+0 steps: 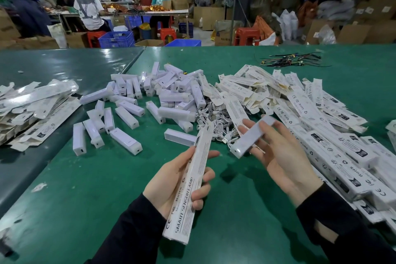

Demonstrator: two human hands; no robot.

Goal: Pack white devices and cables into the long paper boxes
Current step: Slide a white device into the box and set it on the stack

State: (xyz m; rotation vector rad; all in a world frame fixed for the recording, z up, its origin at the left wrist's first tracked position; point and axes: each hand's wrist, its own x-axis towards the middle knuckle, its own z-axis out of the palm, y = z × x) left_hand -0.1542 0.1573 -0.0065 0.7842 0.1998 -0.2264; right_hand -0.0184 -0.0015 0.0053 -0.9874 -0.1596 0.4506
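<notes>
Both hands: long paper box [188, 180], smooth white device [252, 135].

box pile [364, 178] cut off right, cables [216, 122] half-buried

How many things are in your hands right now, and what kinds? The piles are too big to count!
Long paper box: 1, held by the left hand
White device: 1, held by the right hand
Cables: 0 in either hand
Total: 2
</notes>
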